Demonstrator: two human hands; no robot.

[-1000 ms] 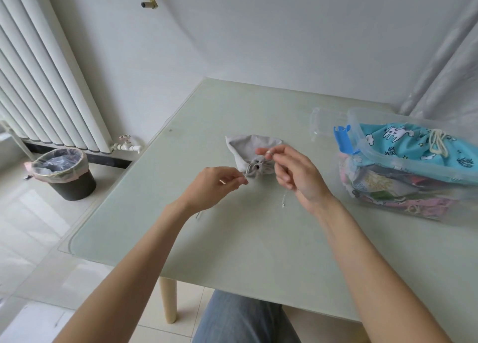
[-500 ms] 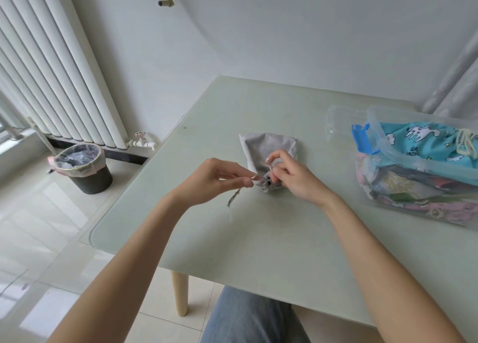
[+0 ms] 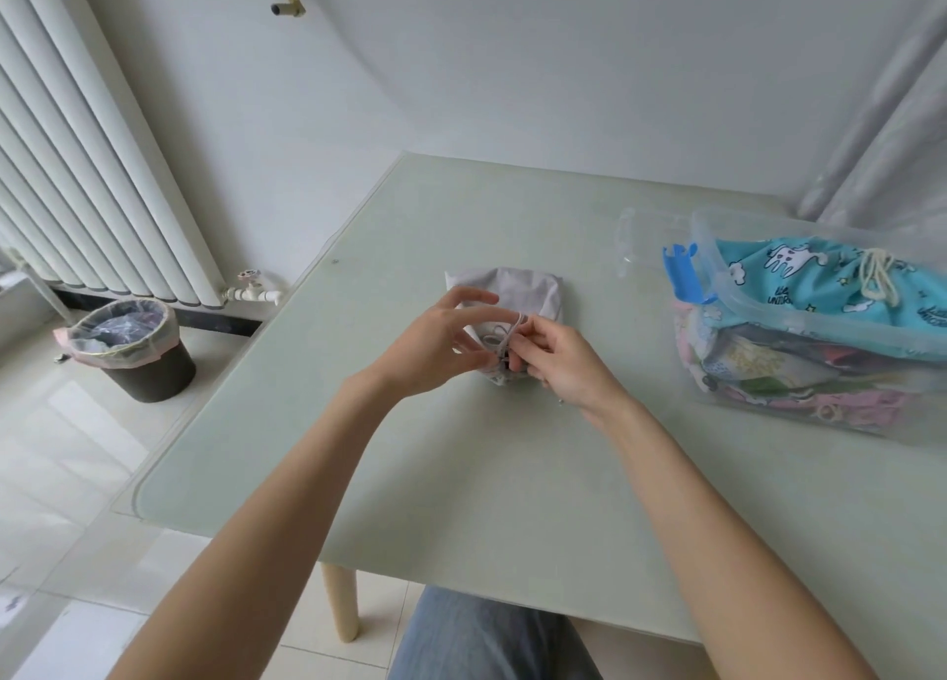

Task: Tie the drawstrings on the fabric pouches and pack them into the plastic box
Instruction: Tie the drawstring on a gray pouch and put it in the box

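A grey fabric pouch (image 3: pixel 517 292) is being worked on the glass table (image 3: pixel 512 474), its long axis running away from the person and its gathered mouth at the near end, between both hands. The drawstring (image 3: pixel 514 332) is being looped over the left hand (image 3: pixel 440 343)'s extended finger and pinched by the right hand (image 3: pixel 558 359)'s curled fingertips. The plastic box (image 3: pixel 820 320), already being filled with pouches, is lying well apart to the right, nearer the right hand, which is judged the likelier carrier.
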